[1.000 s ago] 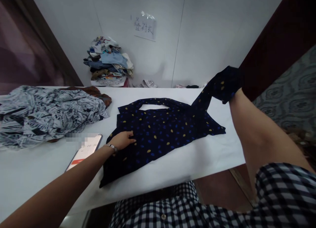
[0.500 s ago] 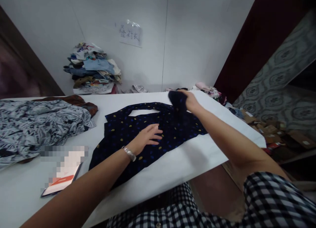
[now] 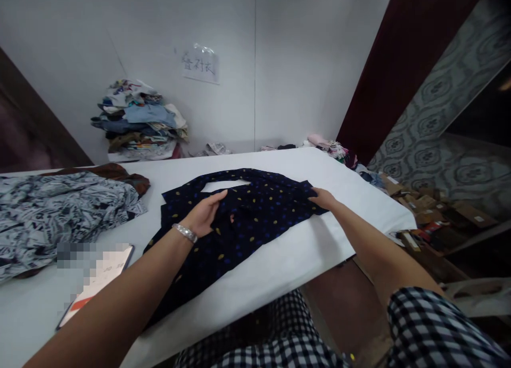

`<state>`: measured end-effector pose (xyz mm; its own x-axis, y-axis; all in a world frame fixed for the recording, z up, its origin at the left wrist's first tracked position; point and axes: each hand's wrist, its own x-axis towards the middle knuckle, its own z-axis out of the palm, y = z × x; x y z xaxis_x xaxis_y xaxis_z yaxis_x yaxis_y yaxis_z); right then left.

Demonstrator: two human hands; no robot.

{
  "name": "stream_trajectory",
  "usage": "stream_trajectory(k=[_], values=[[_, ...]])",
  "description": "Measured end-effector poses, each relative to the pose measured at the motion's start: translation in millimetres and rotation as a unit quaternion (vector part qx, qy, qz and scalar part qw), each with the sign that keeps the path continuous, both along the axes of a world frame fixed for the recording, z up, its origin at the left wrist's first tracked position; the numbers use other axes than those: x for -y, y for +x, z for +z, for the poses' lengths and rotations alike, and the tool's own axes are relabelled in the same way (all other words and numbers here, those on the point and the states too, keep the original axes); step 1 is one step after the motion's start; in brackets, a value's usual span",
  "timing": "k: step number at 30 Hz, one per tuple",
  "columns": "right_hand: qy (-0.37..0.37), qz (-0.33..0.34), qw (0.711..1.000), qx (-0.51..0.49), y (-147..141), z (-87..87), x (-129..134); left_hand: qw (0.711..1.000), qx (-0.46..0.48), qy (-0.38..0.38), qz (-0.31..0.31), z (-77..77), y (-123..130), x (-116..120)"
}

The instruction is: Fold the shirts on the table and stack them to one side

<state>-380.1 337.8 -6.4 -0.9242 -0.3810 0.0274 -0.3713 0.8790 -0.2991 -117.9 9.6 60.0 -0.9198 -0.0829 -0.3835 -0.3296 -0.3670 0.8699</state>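
A dark navy shirt (image 3: 263,219) with yellow and blue spots lies spread over the white table, with a gap showing the tabletop near its far edge. My left hand (image 3: 203,214), with a silver bracelet at the wrist, grips the shirt's middle left part. Its thumb lies on top, and the other fingers are mostly hidden by the cloth, one fingertip peeking out. At the right end of the shirt, my right hand (image 3: 322,198) pinches the edge of the cloth, its fingertips partly covered.
To the left lie a black-and-white patterned garment (image 3: 67,214) and a partly blurred phone-like device (image 3: 99,277). A tall clothes pile (image 3: 139,118) stands by the wall. More clothes (image 3: 331,147) and cardboard boxes (image 3: 459,211) sit beyond the table's right side.
My right hand has come down and rightward, laying the lifted cloth out flat. The left hand has shifted left and closed on the shirt from spread fingers.
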Motion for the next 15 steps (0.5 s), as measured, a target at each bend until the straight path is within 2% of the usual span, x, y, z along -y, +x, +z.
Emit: stream_trajectory(k=[2,5,8,11,13,15], values=[[0.019,-0.019,1.000,-0.008,2,-20.2,-4,1.000,-0.015,-0.015,0.001,8.7,0,7],[0.038,-0.031,0.998,-0.036,2,-33.1,-5,0.999,-0.036,-0.038,0.001,17.3,0,14],[0.039,-0.032,0.996,-0.067,-6,-29.9,-6,0.996,-0.053,-0.061,0.021,25.3,3,22],[0.027,-0.046,0.995,-0.085,-16,-21.6,-12,0.989,-0.063,-0.115,0.070,30.7,9,33],[0.017,-0.071,0.993,-0.092,-19,-18.9,-19,0.982,-0.030,-0.159,0.093,26.6,15,43],[0.012,-0.093,0.992,-0.087,-20,-20.8,-28,0.973,0.022,-0.214,0.089,13.1,22,52]])
